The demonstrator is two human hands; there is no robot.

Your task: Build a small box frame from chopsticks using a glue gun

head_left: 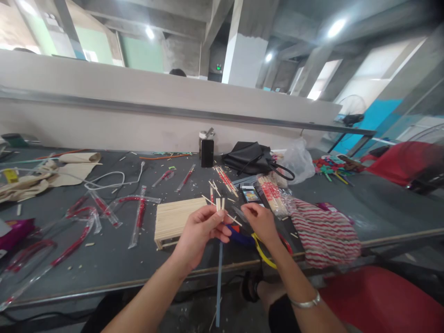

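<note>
My left hand (200, 230) is closed around a few short wooden sticks (219, 204) that poke up above the fingers. A long thin blue strip (218, 277) hangs down from that hand past the table edge. My right hand (261, 221) is pinched shut close beside it, on something clear that I cannot make out. Both hands hover over the front edge of the grey table (114, 259). A flat stack of wooden sticks (175, 216) lies just left of my left hand. A phone (251, 194) lies behind my right hand.
Clear sleeves with red print (138, 216) lie scattered on the left. A striped red and white bag (322, 229) sits at the right, a black bag (252, 158) and a dark bottle (206, 149) at the back. Yellow-handled scissors (263, 252) rest under my right wrist.
</note>
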